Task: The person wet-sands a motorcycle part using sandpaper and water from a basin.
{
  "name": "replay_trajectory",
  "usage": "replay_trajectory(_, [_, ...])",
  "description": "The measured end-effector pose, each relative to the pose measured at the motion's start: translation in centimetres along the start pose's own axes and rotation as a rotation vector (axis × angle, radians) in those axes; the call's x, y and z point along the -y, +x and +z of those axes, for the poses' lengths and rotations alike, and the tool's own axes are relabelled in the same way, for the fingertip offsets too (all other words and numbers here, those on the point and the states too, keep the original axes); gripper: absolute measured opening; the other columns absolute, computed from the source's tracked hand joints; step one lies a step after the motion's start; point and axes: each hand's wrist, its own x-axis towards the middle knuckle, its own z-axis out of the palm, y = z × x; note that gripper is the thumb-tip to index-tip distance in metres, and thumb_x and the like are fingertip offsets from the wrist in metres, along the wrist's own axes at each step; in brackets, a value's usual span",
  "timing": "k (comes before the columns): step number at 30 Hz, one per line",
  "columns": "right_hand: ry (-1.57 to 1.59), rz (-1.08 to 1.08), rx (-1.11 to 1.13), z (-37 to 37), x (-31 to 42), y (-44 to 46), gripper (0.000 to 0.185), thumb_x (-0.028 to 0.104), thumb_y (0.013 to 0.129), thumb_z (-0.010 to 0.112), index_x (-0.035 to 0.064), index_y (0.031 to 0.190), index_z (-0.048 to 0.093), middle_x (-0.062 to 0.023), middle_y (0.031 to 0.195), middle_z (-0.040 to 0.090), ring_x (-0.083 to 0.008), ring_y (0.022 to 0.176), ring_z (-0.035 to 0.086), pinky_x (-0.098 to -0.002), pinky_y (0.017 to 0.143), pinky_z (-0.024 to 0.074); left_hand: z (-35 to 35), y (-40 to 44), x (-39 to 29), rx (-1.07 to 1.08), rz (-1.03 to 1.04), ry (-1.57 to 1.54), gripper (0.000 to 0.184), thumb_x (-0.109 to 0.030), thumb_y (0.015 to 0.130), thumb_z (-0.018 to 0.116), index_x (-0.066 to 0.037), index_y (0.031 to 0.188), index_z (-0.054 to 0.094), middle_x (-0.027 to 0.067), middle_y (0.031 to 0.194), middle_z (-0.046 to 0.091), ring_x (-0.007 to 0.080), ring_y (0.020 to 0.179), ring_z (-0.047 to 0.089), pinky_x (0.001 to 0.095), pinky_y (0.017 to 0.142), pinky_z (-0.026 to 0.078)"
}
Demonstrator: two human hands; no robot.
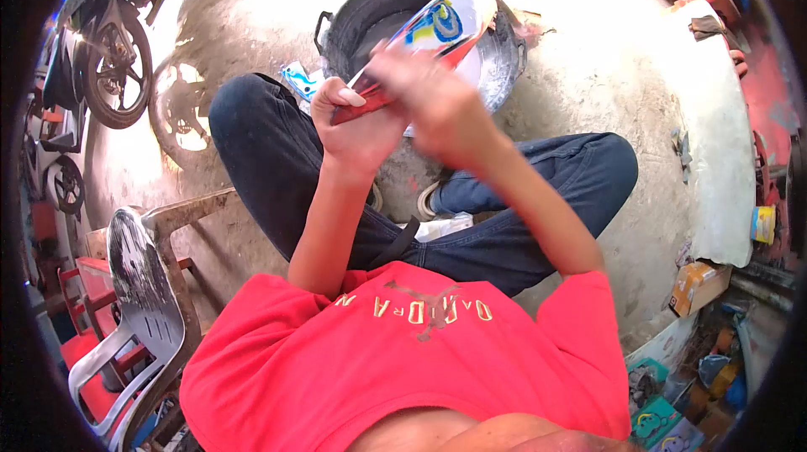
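Observation:
A long motorcycle fairing panel (pixel 448 25), white with red, blue and yellow graphics, slants up and away from me over a dark tub. My left hand (pixel 357 124) grips its near red end, with the thumb on top. My right hand (pixel 445 111) is over the panel's lower part, its fingers smeared by motion, so I cannot tell whether they hold anything. Below the panel stands the round black tub (pixel 357 10) with side handles, its inside partly hidden. A blue-and-white packet or cloth (pixel 298 80) lies beside the tub, near my left knee.
Motorcycles with a wheel (pixel 118 65) stand at the left. A worn plastic chair (pixel 151 292) is at lower left. A pale bench or slab (pixel 714 141) runs along the right, with a cardboard box (pixel 699 288) and assorted clutter below it. My crossed legs frame the concrete floor (pixel 580 90).

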Motion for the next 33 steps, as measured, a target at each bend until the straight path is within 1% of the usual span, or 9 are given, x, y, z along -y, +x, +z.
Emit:
replay_trajectory(3, [-0.038,-0.096,0.056,-0.1,-1.1,-0.1,0.051,-0.005,0.084,0.059,0.0045,0.134,0.063,-0.0174,0.133,0.067,-0.0313,0.125,0.064,-0.0435,0.105,0.0517,0.5,0.0,0.0,0.015,-0.035,0.011,0.096,-0.019,0.059,0.055,0.011,0.148,0.033,0.0266,0.157,0.036,0.0372,0.149,0.034,0.0528,0.13,0.011])
replay_trajectory(8, [-0.137,0.356,-0.013,-1.2,-7.6,0.0,0.042,-0.004,0.091,0.055,0.0019,0.132,0.063,-0.0219,0.127,0.068,-0.038,0.118,0.066,-0.0433,0.1,0.054,0.7,0.5,0.0,0.158,-0.198,-0.039,0.101,-0.019,0.058,0.056,0.017,0.148,0.027,0.0294,0.158,0.035,0.04,0.15,0.032,0.0542,0.129,0.011])
replay_trajectory(14, [0.059,-0.135,0.046,-0.5,-0.9,-1.0,0.05,-0.005,0.084,0.059,0.0052,0.132,0.065,-0.0152,0.132,0.068,-0.0286,0.127,0.064,-0.0445,0.11,0.0494,0.7,0.9,0.1,0.151,-0.082,-0.02,0.1,-0.02,0.059,0.057,0.018,0.147,0.028,0.0319,0.155,0.036,0.0416,0.149,0.031,0.0542,0.129,0.013])
replay_trajectory(19, [-0.127,0.433,-0.112,-0.5,-8.7,-0.8,0.038,0.002,0.093,0.054,0.0013,0.129,0.064,-0.022,0.126,0.068,-0.0369,0.118,0.066,-0.0453,0.098,0.0536,1.9,0.4,0.6,0.145,-0.139,-0.071,0.104,-0.017,0.056,0.055,0.02,0.147,0.023,0.035,0.155,0.033,0.0474,0.151,0.024,0.06,0.129,0.004])
replay_trajectory(23, [-0.033,0.073,-0.076,0.1,-3.0,-1.1,0.04,0.002,0.092,0.056,0.0041,0.131,0.064,-0.0204,0.129,0.067,-0.0351,0.121,0.065,-0.0439,0.102,0.0528,1.2,0.4,0.5,0.198,-0.121,-0.118,0.102,-0.018,0.058,0.055,0.016,0.15,0.026,0.0313,0.155,0.037,0.0422,0.15,0.031,0.0549,0.13,0.01])
replay_trajectory(25, [0.039,-0.097,0.053,-0.2,0.8,-1.2,0.043,-0.003,0.092,0.056,0.0061,0.134,0.063,-0.0188,0.134,0.065,-0.0351,0.125,0.063,-0.0429,0.106,0.0512,1.2,0.2,1.2,-0.118,0.074,-0.024,0.103,-0.02,0.059,0.056,0.015,0.151,0.027,0.0298,0.155,0.038,0.0401,0.149,0.033,0.0533,0.129,0.013])
replay_trajectory(27, [0.045,-0.143,0.022,-0.4,-2.5,-0.9,0.048,-0.006,0.089,0.055,0.0073,0.135,0.063,-0.017,0.133,0.067,-0.0329,0.126,0.063,-0.0432,0.108,0.0503,1.1,0.2,0.8,0.086,-0.037,0.044,0.103,-0.021,0.058,0.056,0.016,0.15,0.027,0.0317,0.155,0.037,0.043,0.149,0.031,0.0547,0.13,0.012])
replay_trajectory(31, [-0.148,0.552,0.062,-2.6,-10.6,-0.8,0.034,0.021,0.108,0.047,0.0047,0.134,0.062,-0.0232,0.122,0.069,-0.0376,0.106,0.07,-0.0457,0.089,0.0558,1.8,0.4,1.3,0.149,-0.123,-0.053,0.103,-0.021,0.058,0.055,0.02,0.147,0.025,0.0368,0.154,0.033,0.05,0.15,0.025,0.0576,0.13,0.007])
replay_trajectory(33, [-0.169,0.506,0.076,-2.6,-10.4,-1.7,0.032,0.012,0.104,0.05,0.0033,0.133,0.063,-0.0227,0.125,0.069,-0.0376,0.112,0.068,-0.0445,0.094,0.0553,1.8,0.7,1.2,0.152,-0.12,-0.066,0.103,-0.02,0.058,0.055,0.021,0.147,0.024,0.0375,0.154,0.032,0.0508,0.15,0.024,0.0584,0.13,0.006])
